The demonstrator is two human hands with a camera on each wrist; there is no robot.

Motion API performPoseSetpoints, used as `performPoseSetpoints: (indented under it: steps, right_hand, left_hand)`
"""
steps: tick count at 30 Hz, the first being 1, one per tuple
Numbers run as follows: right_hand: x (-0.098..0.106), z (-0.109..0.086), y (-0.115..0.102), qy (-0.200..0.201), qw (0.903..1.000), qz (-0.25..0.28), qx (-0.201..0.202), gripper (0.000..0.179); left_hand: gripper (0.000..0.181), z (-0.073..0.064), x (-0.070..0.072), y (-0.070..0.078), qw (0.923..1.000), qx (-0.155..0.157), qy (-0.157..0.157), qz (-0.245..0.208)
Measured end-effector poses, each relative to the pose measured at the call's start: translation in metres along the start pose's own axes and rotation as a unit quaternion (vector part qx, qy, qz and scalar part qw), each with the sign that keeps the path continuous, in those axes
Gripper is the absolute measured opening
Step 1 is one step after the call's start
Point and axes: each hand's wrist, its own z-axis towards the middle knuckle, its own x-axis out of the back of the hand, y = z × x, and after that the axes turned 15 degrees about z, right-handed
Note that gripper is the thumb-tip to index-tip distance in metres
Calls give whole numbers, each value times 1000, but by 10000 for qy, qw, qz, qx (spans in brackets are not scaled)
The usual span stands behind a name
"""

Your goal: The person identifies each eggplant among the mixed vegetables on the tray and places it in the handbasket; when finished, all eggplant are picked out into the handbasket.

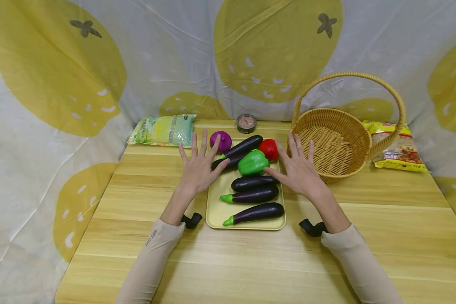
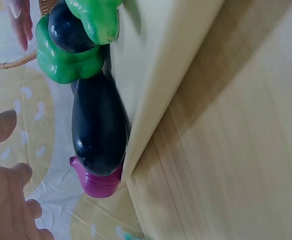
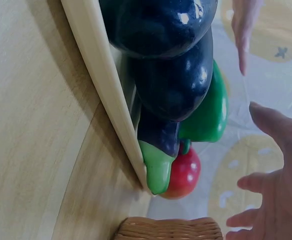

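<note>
A pale yellow tray holds several dark purple eggplants, lying roughly crosswise, and a green bell pepper. At its far end are a purple onion and a round red tomato-like piece. My left hand is spread above the tray's left edge, its thumb overlapping an eggplant in the head view. On the other side, my right hand hovers with fingers apart, between the tray and the basket. Both hands hold nothing. The left wrist view shows the onion behind an eggplant.
A wicker basket with a tall handle stands at the back right, beside a yellow-and-red food bag. A green-yellow packet lies at the back left. Behind the tray sits a small round tin. Lemon-print cloth encloses the wooden table.
</note>
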Motion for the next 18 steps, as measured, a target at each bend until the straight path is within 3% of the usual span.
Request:
performPoseSetpoints:
  steps: [5, 10, 18]
  right_hand:
    - [0, -1, 1, 11, 10000, -53, 53, 95]
    - [0, -3, 1, 0, 9999, -10, 144, 96]
    - [1, -8, 1, -41, 9999, 67, 144, 98]
  left_hand:
    - [80, 0, 0, -2, 10000, -77, -17, -38]
    - [87, -5, 2, -11, 9983, -411, -195, -354]
    - [121, -22, 0, -39, 9840, -1090, -975, -1020]
